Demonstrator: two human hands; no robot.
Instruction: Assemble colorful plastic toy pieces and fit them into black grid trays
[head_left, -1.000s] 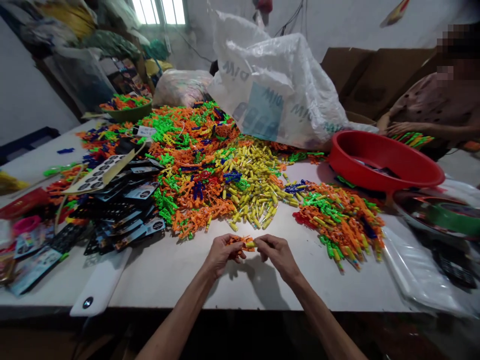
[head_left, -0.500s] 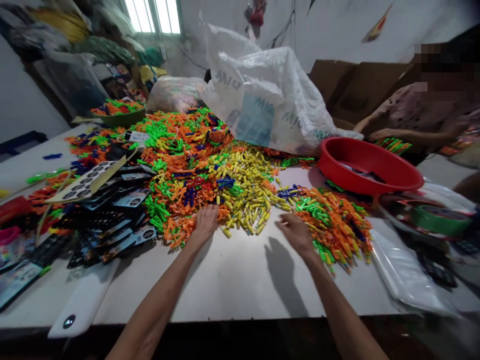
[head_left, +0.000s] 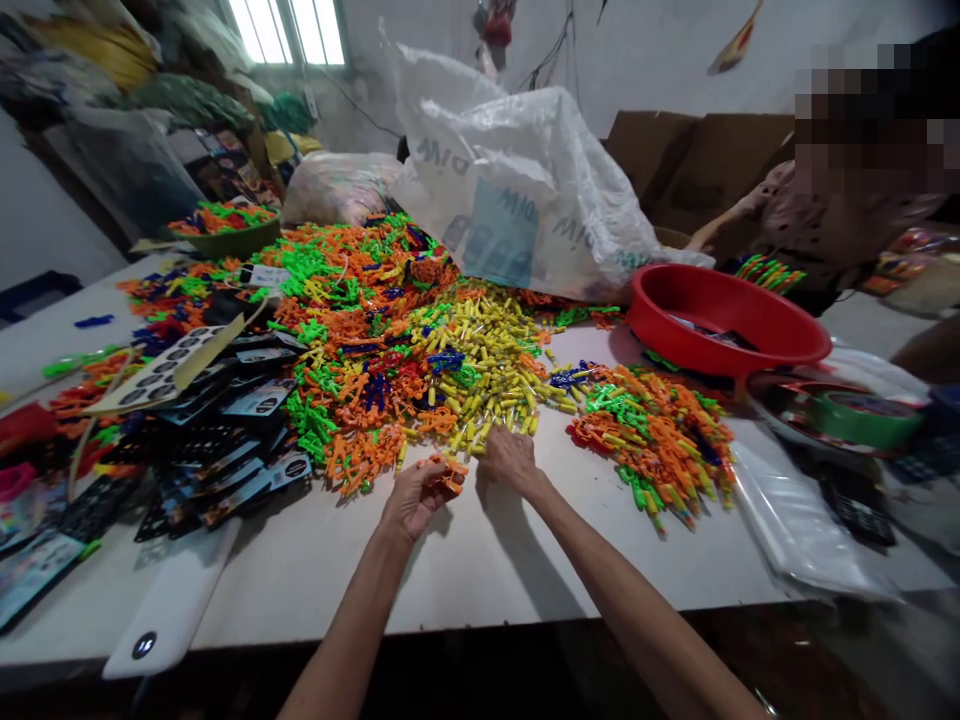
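My left hand (head_left: 409,500) is raised just above the table, palm turned up, its fingers closed round a small orange plastic piece (head_left: 453,474). Beside it, my right hand (head_left: 513,458) reaches down at the near edge of a heap of small yellow plastic pieces (head_left: 487,350). Its fingers are bent together, and their tips are hidden from view. Left of the yellow heap spreads a large mound of orange, green and blue plastic pieces (head_left: 360,440). On the right lies a smaller pile of coloured pieces with yellow ends (head_left: 664,440).
A red basin (head_left: 735,345) stands at the right, near a green tape roll (head_left: 862,418) and clear plastic bags (head_left: 795,520). Black printed cards (head_left: 225,430) are stacked left, above a white device (head_left: 172,600). Behind rises a white sack (head_left: 540,200). A person (head_left: 825,220) works at right.
My left hand has lifted off the mound toward me with an orange piece. My right hand has moved left from the smaller pile to the yellow heap. The view has shifted slightly.
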